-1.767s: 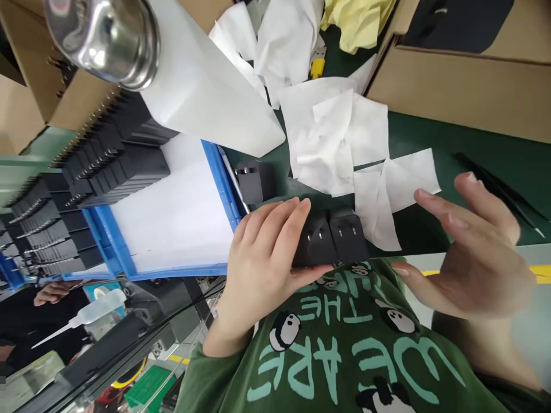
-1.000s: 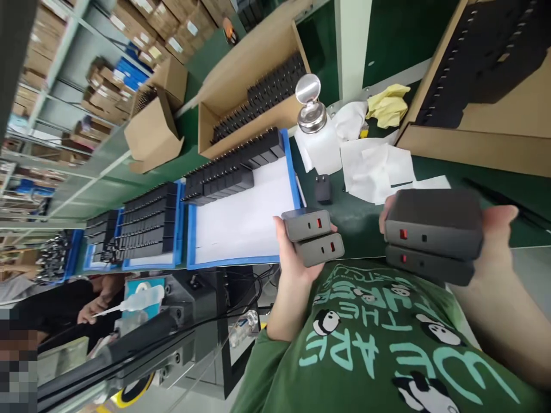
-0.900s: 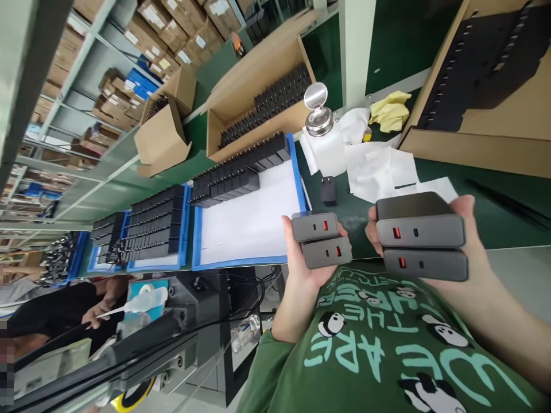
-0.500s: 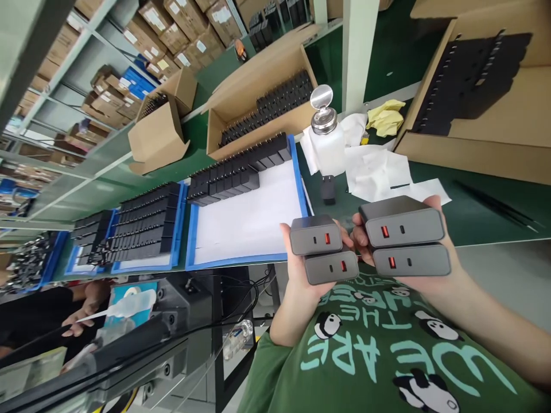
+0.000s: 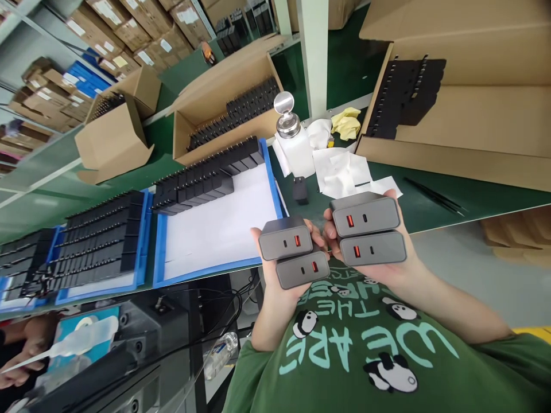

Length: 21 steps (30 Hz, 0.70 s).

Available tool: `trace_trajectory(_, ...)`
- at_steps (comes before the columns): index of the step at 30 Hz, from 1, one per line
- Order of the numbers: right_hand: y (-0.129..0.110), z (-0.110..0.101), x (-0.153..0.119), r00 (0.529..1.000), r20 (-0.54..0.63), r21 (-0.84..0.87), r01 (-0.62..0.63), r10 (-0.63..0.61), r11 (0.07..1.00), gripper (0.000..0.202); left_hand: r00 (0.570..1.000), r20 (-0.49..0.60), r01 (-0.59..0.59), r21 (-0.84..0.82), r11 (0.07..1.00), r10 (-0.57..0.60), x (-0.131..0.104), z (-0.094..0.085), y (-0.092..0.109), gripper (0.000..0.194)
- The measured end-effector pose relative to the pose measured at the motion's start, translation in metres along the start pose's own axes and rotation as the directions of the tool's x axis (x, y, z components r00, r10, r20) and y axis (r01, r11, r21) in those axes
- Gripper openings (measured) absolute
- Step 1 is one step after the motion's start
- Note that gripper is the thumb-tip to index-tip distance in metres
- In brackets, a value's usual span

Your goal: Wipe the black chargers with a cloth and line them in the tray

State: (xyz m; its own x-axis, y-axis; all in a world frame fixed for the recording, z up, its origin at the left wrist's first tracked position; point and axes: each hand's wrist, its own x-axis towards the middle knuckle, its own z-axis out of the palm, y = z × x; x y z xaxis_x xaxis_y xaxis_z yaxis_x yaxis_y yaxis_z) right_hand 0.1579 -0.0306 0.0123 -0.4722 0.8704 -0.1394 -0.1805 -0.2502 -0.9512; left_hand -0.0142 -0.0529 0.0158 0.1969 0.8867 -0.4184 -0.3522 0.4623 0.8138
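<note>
Two dark grey blocks (image 5: 286, 243), each with a red port and a small black port, are stacked in my left hand (image 5: 275, 284). My right hand (image 5: 400, 252) holds two similar blocks (image 5: 372, 248), one above the other. The fingers of both hands wrap round the blocks, and the fingertips are close together between the two pairs. Both pairs are just past the table's front edge, with the port faces toward me. A small black adapter (image 5: 300, 190) lies on the green table beyond my left hand.
A blue-edged tray (image 5: 215, 229) with black adapters is at the left. Behind stand a white pump bottle (image 5: 297, 146) and an open carton (image 5: 181, 135). White wipes (image 5: 342, 172), black tweezers (image 5: 434, 196) and a large carton (image 5: 456, 163) are farther right. A co-worker's hand (image 5: 21, 367) shows at lower left.
The view has shifted, so the table and both hands appear farther left. Both hands still hold their pairs of blocks, in nearly the same pose.
</note>
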Motion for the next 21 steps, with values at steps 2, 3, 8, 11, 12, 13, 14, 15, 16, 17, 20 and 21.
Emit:
trace_trajectory(2,-0.001,0.000,-0.001,1.000,-0.007,0.046,-0.014,0.015,0.999,0.104,1.000,0.009,0.005,-0.020,1.000,-0.005,0.000,0.002,0.000,0.093)
trace_trajectory(3,0.000,-0.001,-0.002,1.000,-0.006,0.076,-0.021,0.021,0.997,0.101,1.000,0.005,0.004,-0.041,0.999,-0.004,0.000,0.002,0.001,0.093)
trace_trajectory(8,0.007,-0.004,-0.006,0.995,-0.049,0.404,-0.057,0.084,0.913,0.075,1.000,0.006,0.026,-0.096,0.995,-0.025,-0.001,0.005,0.000,0.091)
trace_trajectory(11,0.012,-0.005,-0.008,0.993,-0.076,0.554,-0.037,0.095,0.832,0.061,0.999,0.027,0.025,-0.104,0.994,-0.022,-0.002,0.005,-0.002,0.088)
trace_trajectory(12,0.012,-0.005,-0.009,0.992,-0.077,0.570,-0.034,0.095,0.821,0.060,0.999,0.040,0.024,-0.105,0.994,-0.020,-0.002,0.004,-0.002,0.087)
trace_trajectory(13,0.013,-0.004,-0.009,0.992,-0.077,0.581,-0.037,0.100,0.813,0.060,0.999,0.047,0.024,-0.103,0.994,-0.020,-0.002,0.004,-0.002,0.087)
trace_trajectory(14,0.014,-0.003,-0.010,0.991,-0.079,0.594,-0.040,0.107,0.803,0.060,0.999,0.047,0.029,-0.097,0.995,-0.024,-0.003,0.004,-0.001,0.087)
trace_trajectory(15,0.014,-0.003,-0.010,0.990,-0.086,0.604,-0.038,0.112,0.796,0.059,0.999,0.038,0.035,-0.088,0.996,-0.032,-0.003,0.005,-0.001,0.088)
trace_trajectory(16,0.014,-0.001,-0.010,0.989,-0.097,0.609,-0.031,0.113,0.793,0.058,0.999,0.025,0.044,-0.077,0.996,-0.042,-0.004,0.005,0.000,0.089)
trace_trajectory(17,0.015,0.000,-0.010,0.988,-0.106,0.607,-0.024,0.111,0.794,0.057,0.999,0.008,0.051,-0.070,0.996,-0.051,-0.004,0.006,0.000,0.090)
trace_trajectory(20,0.017,0.000,-0.006,0.986,-0.146,0.555,0.017,0.077,0.832,0.054,0.998,-0.011,0.059,-0.073,0.996,-0.060,-0.004,0.006,-0.002,0.091)
trace_trajectory(21,0.018,-0.002,-0.004,0.985,-0.163,0.490,0.036,0.051,0.871,0.055,0.999,-0.007,0.052,-0.068,0.996,-0.053,-0.003,0.004,-0.003,0.092)
